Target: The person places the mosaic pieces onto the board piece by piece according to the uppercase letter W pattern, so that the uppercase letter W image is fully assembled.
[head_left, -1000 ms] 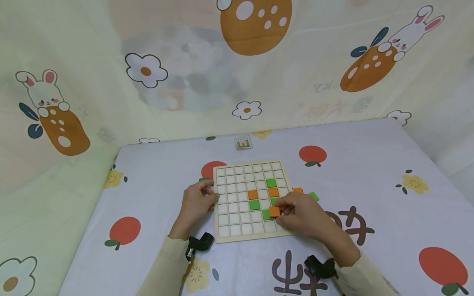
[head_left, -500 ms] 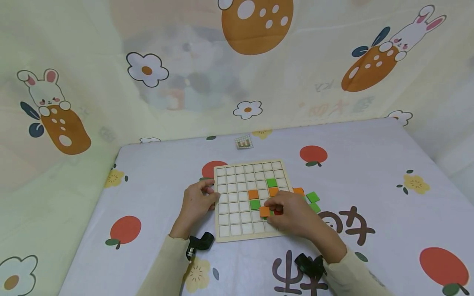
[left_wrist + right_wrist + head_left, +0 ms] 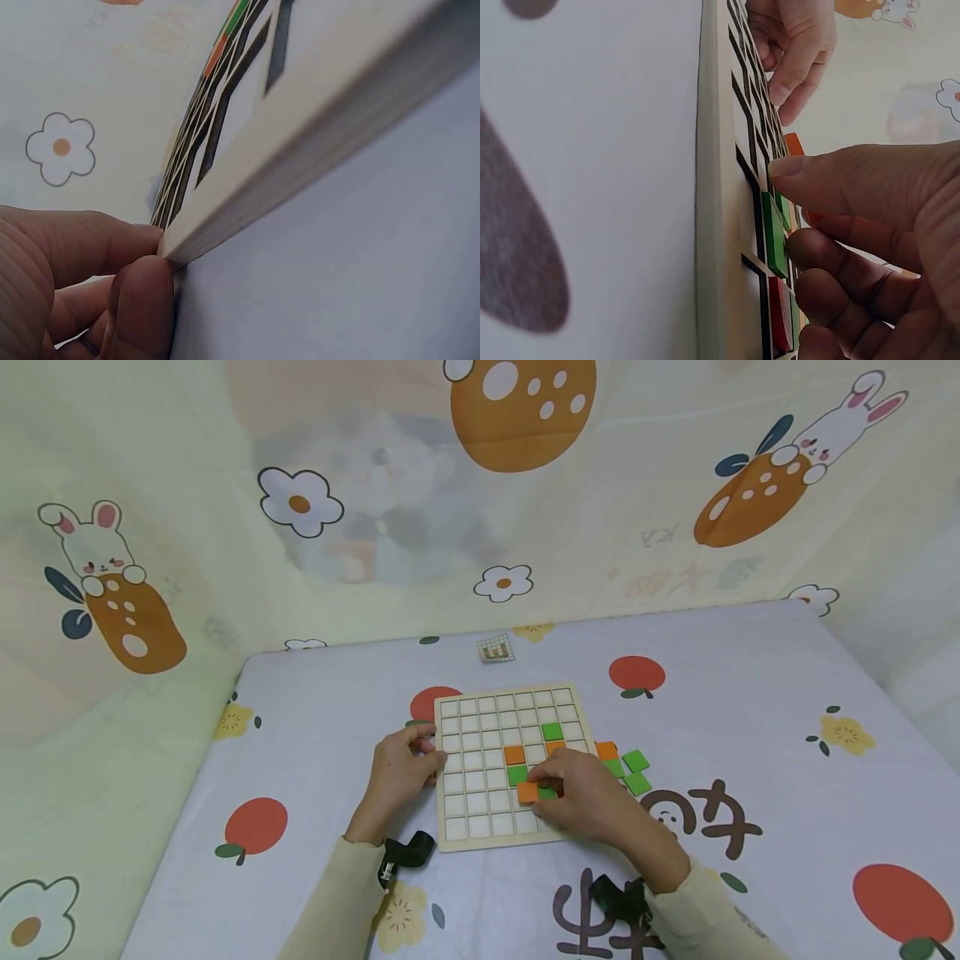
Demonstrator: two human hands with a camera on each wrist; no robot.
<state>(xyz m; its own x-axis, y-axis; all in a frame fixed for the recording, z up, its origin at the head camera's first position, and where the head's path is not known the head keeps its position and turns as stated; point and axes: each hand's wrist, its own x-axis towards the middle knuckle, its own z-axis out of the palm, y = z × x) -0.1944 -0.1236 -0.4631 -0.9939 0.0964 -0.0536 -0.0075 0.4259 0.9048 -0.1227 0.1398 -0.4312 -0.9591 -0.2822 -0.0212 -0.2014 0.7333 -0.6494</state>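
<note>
A wooden grid board (image 3: 459, 832) lies on the table. At its left edge is my left hand (image 3: 401, 768), thumb and index finger holding the rim; the left wrist view shows those fingertips on the board's edge (image 3: 225, 217). My right hand (image 3: 588, 793) reaches over the board's lower right and pinches an orange tile (image 3: 527, 792) at the fingertips. Beneath that hand, a green tile (image 3: 775, 232) and a red tile (image 3: 780, 313) sit in the grid. Further green tiles (image 3: 517, 775) and orange tiles (image 3: 513, 755) occupy other cells. Part of the grid is hidden by my right hand.
Loose green tiles (image 3: 636, 761) and an orange tile (image 3: 606, 750) lie by the board's right edge. A small pattern card (image 3: 496, 648) lies behind the board. A printed cloth (image 3: 750, 693) covers the table, and a curtain (image 3: 390, 552) hangs at the back.
My right hand has moved left across the board with the orange tile, by less in the last half second. More loose green tiles now show at the right. My left hand stays at the edge.
</note>
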